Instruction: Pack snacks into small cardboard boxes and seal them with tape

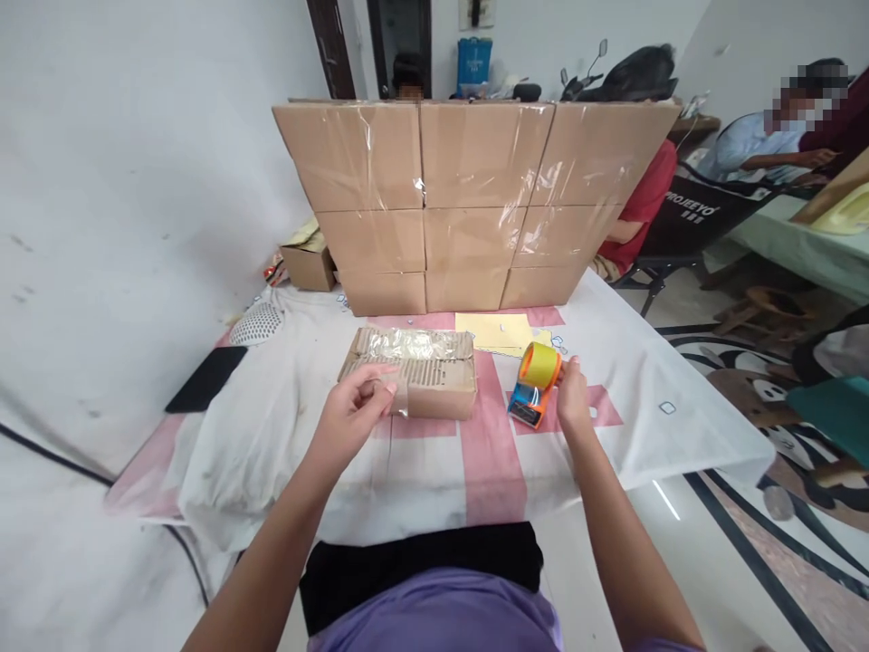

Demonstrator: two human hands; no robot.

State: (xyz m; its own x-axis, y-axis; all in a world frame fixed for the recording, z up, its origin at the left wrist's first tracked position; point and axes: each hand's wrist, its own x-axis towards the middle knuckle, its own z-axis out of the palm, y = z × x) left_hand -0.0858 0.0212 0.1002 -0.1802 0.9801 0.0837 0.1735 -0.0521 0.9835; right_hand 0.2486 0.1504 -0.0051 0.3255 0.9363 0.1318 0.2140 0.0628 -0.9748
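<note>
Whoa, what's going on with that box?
A person is handling a small cardboard box on a cloth-covered table. Their left hand is at the front of the box, beside a strip of tape. Their right hand holds an orange and blue tape dispenser to the right of the box. Shiny tape already covers part of its top.

The table point(652, 435) bears stacked cartons point(472, 172), a box point(441, 405), yellow paper point(490, 331).
</note>
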